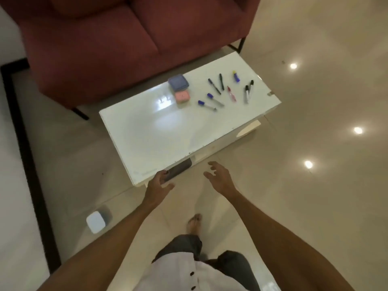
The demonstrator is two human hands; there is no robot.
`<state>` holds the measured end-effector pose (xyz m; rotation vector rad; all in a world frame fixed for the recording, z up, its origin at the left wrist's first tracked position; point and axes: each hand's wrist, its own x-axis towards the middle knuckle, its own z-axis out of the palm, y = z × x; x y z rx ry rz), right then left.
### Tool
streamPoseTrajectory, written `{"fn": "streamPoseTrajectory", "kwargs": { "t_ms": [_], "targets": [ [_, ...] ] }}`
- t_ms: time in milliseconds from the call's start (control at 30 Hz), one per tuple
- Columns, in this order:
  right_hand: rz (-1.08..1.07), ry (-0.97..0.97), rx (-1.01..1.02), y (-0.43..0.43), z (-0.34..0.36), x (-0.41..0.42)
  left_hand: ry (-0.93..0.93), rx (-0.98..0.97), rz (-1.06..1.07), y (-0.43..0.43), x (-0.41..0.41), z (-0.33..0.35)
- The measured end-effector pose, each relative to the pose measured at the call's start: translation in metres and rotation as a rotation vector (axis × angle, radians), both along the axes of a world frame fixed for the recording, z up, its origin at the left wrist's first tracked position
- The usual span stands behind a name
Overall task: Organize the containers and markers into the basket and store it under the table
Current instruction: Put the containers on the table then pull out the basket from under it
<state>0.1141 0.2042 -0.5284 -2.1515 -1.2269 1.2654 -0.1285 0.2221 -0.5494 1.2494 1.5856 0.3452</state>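
A blue lidded container [178, 81] and a pink one [182, 97] sit side by side on the white low table [151, 131]. Several markers lie fanned out to their right: two blue-capped [206, 105], two black pens [217, 83], a red one [231, 93] and two black-capped [248, 91]. A small blue bottle with a yellow cap [236, 76] stands beyond them. A dark basket-like thing [179, 167] pokes out under the table's near edge. My left hand [159, 182] is at its left end with fingers spread. My right hand [220, 177] hovers open to its right.
A dark red sofa [126, 38] stands close behind the table. A small white box [96, 222] lies on the glossy tiled floor to my left. A black-framed edge [23, 143] runs along the left. My bare foot [194, 222] is just in front of the table.
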Motion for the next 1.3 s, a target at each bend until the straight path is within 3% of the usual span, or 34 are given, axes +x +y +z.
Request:
{"fn": "streamPoseTrajectory", "kwargs": {
  "t_ms": [200,433,667,867,967,1100,1300],
  "targets": [
    [0.040,0.051,-0.060,0.028,-0.068,0.003,-0.002,-0.113,0.300,-0.014,0.000,-0.060],
    [0.086,0.138,-0.118,0.068,-0.242,0.004,0.028,-0.229,0.575,-0.024,-0.004,-0.219],
    [0.055,0.157,-0.053,0.109,-0.437,0.000,0.021,-0.096,0.835,0.010,-0.019,-0.401],
    [-0.051,0.264,0.087,0.168,-0.538,-0.011,0.069,0.110,0.964,0.061,-0.046,-0.500],
    [-0.046,0.261,0.094,0.203,-0.596,-0.026,-0.004,0.129,1.044,0.089,-0.062,-0.558],
    [-0.080,0.288,0.061,0.225,-0.608,-0.036,-0.042,-0.005,1.090,0.108,-0.071,-0.572],
    [-0.076,0.304,0.075,0.199,-0.601,-0.038,0.121,0.033,1.087,0.074,-0.067,-0.568]
  ]
}}
